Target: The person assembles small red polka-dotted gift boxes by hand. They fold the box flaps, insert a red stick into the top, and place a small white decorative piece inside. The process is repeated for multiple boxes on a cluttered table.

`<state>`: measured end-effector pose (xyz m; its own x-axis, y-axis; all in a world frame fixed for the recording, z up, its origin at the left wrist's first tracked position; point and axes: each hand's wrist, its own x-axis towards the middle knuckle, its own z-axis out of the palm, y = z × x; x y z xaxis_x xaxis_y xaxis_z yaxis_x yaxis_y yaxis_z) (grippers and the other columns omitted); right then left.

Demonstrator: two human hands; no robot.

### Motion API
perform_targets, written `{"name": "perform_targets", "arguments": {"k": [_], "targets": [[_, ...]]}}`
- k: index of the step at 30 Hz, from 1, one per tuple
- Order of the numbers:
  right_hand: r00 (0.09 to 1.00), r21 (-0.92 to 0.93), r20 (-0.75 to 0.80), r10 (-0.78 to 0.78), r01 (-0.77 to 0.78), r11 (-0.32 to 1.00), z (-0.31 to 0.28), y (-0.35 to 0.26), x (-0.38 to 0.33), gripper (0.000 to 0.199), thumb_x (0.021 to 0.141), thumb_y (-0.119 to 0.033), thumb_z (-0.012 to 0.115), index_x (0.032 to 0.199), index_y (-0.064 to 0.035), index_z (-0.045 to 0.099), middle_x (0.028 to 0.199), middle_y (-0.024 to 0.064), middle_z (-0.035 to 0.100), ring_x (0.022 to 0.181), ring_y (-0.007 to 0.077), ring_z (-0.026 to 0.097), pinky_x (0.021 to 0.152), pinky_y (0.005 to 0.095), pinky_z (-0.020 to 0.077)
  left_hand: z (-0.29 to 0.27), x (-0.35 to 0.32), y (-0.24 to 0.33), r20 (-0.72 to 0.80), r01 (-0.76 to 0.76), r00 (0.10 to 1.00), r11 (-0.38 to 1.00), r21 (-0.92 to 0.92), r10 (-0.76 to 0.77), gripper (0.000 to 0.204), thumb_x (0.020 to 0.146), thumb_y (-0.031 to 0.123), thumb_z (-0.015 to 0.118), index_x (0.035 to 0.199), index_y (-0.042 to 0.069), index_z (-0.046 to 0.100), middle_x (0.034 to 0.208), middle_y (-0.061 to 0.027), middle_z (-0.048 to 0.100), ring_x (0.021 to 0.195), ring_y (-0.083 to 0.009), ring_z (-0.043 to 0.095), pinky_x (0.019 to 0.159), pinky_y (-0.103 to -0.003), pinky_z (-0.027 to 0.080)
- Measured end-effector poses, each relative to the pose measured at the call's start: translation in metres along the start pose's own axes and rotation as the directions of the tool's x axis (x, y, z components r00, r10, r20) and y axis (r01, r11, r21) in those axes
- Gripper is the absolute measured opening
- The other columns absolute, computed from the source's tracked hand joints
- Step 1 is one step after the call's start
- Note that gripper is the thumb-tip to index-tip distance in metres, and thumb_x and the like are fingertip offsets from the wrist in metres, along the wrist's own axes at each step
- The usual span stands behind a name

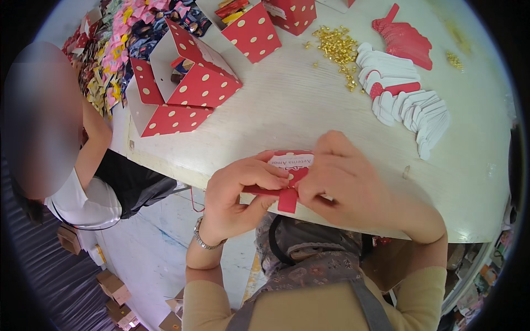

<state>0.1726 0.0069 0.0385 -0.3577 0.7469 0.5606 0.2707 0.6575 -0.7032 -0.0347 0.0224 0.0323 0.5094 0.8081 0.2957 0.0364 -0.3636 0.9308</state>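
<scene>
At the near edge of the table, both my hands are on a red cardboard gift box [291,155] with pale dots and a white label. My left hand [234,185] is closed on its near rim, thumb below and fingers on top. A short red card strip [287,201] hangs over that rim beside my left fingertips. Against the box's right side, my right hand [345,190] is closed in a pinch next to the strip. Whatever lies between those right fingers is hidden.
Dotted red boxes [207,83] stand open at the back left, some holding wrapped sweets. Behind them lies a heap of colourful packets [118,49]. Gold paper fasteners [337,47], red card strips [406,41] and white card strips [411,105] lie farther right. A person [83,182] sits at left.
</scene>
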Motion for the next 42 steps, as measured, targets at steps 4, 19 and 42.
{"name": "perform_targets", "arguments": {"k": [4, 19, 42], "targets": [[0.975, 0.188, 0.126, 0.182, -0.204, 0.961, -0.008, 0.001, 0.005, 0.025, 0.064, 0.005, 0.075, 0.079, -0.0066, 0.058, 0.075, 0.0020, 0.056, 0.075, 0.0202, 0.053, 0.057, 0.0295, 0.0449, 0.010, -0.011, -0.002, -0.167, 0.047, 0.984, 0.997, -0.063, -0.057, 0.028, 0.074, -0.007, 0.070, 0.098, 0.002, 0.057, 0.091, -0.0105, 0.068, 0.090, -0.0209, 0.067, 0.091, -0.039, 0.050], [0.995, -0.100, -0.005, 0.103, -0.103, 0.990, 0.001, -0.019, -0.004, 0.013, 0.078, -0.010, 0.074, 0.084, -0.0043, 0.065, 0.073, 0.0041, 0.060, 0.063, 0.0113, 0.058, 0.058, 0.0257, 0.0467, 0.041, -0.024, 0.006, -0.319, 0.047, 0.946, 0.998, -0.044, -0.059, 0.045, 0.077, -0.007, 0.069, 0.115, 0.004, 0.048, 0.088, -0.0066, 0.064, 0.084, -0.0113, 0.062, 0.075, -0.024, 0.050], [0.828, 0.188, 0.217, 0.517, -0.555, 0.810, -0.017, -0.024, -0.032, 0.016, 0.076, -0.009, 0.075, 0.087, -0.0036, 0.065, 0.078, 0.0010, 0.064, 0.070, 0.0070, 0.060, 0.054, 0.0220, 0.0473, 0.070, -0.039, -0.017, -0.359, -0.155, 0.890, 0.926, 0.346, 0.283, 0.032, 0.073, -0.001, 0.074, 0.102, 0.003, 0.062, 0.093, -0.0108, 0.065, 0.073, -0.0180, 0.063, 0.066, -0.027, 0.051]]}}
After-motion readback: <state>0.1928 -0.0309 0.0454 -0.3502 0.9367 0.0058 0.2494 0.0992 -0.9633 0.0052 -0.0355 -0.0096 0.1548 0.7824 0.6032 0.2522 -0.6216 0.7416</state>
